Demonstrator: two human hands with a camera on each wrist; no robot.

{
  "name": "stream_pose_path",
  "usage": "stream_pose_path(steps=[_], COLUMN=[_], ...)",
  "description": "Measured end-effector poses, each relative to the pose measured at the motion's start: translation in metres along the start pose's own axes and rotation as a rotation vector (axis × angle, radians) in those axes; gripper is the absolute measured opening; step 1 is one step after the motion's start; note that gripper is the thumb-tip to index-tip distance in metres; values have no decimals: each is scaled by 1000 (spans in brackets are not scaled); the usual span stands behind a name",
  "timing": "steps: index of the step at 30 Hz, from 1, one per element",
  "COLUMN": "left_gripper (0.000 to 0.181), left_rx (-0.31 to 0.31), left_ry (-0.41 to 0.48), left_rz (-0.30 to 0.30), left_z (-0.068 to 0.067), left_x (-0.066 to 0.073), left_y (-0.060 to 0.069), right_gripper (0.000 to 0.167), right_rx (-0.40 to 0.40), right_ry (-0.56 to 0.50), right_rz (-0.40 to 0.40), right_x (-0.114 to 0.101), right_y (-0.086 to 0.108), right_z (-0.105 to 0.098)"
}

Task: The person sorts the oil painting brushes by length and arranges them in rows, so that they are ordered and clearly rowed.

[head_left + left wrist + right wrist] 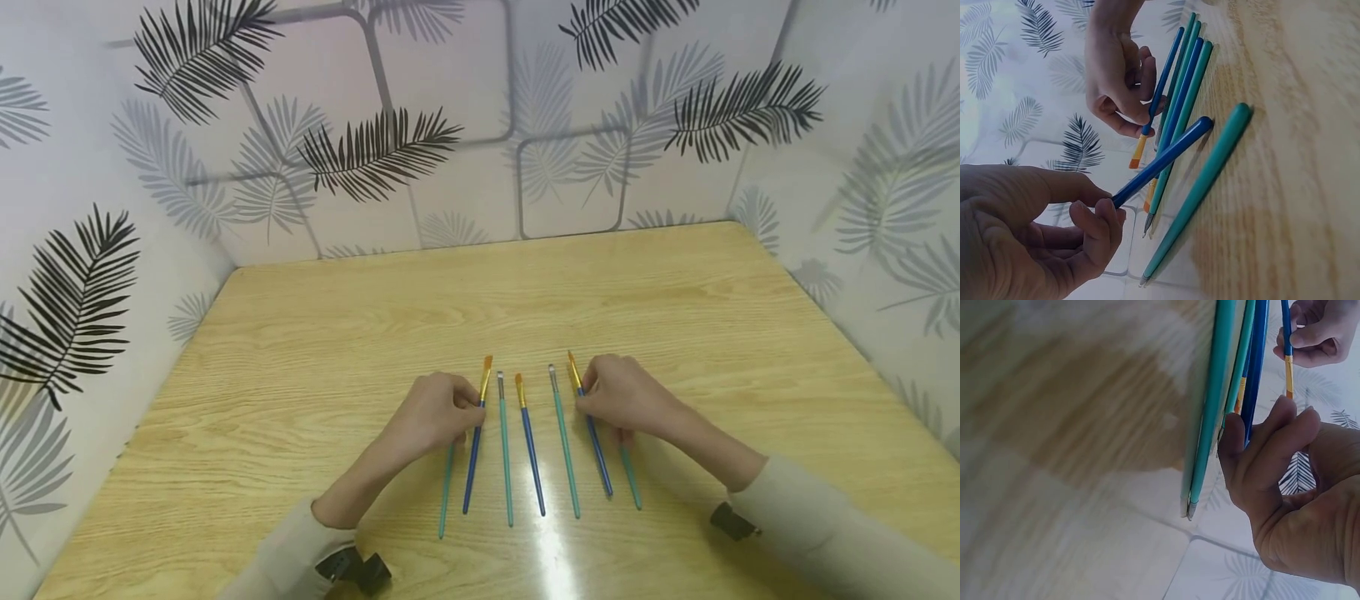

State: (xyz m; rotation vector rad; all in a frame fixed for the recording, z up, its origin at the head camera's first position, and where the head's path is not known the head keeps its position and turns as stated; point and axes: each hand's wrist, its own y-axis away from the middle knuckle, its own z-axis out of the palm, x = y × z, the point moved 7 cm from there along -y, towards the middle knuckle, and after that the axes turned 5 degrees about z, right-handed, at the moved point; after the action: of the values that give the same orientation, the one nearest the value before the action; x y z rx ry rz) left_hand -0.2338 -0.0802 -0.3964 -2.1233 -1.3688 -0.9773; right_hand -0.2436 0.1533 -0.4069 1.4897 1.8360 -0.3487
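Around two blue brushes (472, 462), curled fingers (1094, 231)

A broad, pale yellow, wood-grained bench (390, 317) spans my head feed, a white streak of reflected light (553, 560) glossing its surface. Behind it and along both sides, I see pale, patterned walls (465, 196) printed with black and grey feathery fronds (378, 157); grey rounded-rectangle outlines (520, 192) mark the back.

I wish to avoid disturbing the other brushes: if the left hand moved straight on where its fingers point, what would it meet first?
Probably the green brush just right of the blue brush the left hand holds. How high the hand sits is unclear, so it might pass above.
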Motion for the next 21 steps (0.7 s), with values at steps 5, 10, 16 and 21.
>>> stream_pose_path(steps=[5, 10, 16, 21], left_gripper=[15, 16, 24, 30], left_rx=[7, -11, -32, -21], left_ry=[-23, -8, 16, 77], left_rz=[-17, -41, -73, -49], left_z=[-2, -2, -1, -3], left_x=[0, -1, -4, -5], left_y=[-2, -4, -4, -7], right_gripper=[30, 33, 38, 43], right_rx=[5, 15, 27, 21], right_ry=[-35, -52, -123, -213], right_rz=[-13, 4, 18, 45], right_x=[0, 1, 4, 7], right_y=[-1, -2, -3, -5], right_z=[-5, -8, -13, -17])
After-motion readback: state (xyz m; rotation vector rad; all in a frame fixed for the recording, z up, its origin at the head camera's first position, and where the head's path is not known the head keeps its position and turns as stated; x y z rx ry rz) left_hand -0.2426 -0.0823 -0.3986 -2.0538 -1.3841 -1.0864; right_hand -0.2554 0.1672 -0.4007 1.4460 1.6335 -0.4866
